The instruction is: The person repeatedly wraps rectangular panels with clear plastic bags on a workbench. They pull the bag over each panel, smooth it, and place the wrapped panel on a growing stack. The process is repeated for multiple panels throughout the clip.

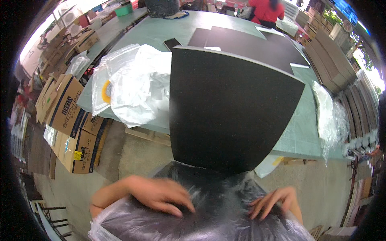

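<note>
A large black board (229, 108) with a pale edge rises in front of me and leans against the table. Its near end runs into a clear plastic bag (219, 201) that spreads towards my body, with dark material showing through. My left hand (163, 197) lies over the left side of the bag, slightly blurred, its thumb apart from the stretched fingers. On the right side, my right hand (277, 203) rests its fingertips on the plastic with the fingers apart. Neither hand visibly pinches the film.
More black boards (241, 44) lie on the green table (299, 124). Clear plastic bags (140, 90), a yellow tape roll (106, 91) and a dark phone (172, 43) are there too. Cardboard boxes (68, 104) stand left. A person in red (267, 12) is beyond the table.
</note>
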Action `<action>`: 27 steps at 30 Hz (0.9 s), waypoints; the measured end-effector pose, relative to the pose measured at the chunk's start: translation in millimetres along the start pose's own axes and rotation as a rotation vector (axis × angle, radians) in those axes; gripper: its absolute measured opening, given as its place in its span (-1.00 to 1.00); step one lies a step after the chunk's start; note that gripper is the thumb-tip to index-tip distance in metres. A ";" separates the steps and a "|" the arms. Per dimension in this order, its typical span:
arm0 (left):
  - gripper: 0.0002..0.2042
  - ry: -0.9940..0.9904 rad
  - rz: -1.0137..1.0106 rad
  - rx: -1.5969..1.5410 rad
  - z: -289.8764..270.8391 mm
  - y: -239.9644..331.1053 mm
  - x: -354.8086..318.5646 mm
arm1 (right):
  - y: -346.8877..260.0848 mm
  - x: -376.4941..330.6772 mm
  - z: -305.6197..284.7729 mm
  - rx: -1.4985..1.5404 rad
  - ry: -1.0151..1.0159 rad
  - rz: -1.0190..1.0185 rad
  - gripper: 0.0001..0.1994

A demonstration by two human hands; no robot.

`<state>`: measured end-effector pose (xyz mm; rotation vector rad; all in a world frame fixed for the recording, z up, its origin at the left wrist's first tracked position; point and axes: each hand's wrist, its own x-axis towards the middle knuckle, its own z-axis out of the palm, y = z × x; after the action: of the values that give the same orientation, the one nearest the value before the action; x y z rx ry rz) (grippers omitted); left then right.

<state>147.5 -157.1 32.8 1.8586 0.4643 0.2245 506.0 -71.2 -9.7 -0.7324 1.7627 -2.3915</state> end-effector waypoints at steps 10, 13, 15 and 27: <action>-0.46 0.026 -0.961 0.046 25.8 -237.2 -42.0 | 153.1 -47.2 -29.3 -0.112 0.783 1.199 -0.27; -0.76 0.574 -0.769 0.666 -63.6 -149.7 -38.8 | 182.1 -68.5 -36.4 -0.191 0.753 1.225 -0.20; -0.78 1.383 -0.385 0.742 -119.6 -99.1 -30.1 | 180.1 -62.6 -36.0 -0.212 0.788 1.222 -0.20; -0.69 2.054 -0.004 1.120 -232.6 27.2 -40.0 | 163.7 -44.2 -23.9 -0.324 0.915 1.238 -0.36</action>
<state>29.3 19.8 138.6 1.8757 2.2584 2.2885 500.3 -89.9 -179.8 1.3122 1.8825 -1.5250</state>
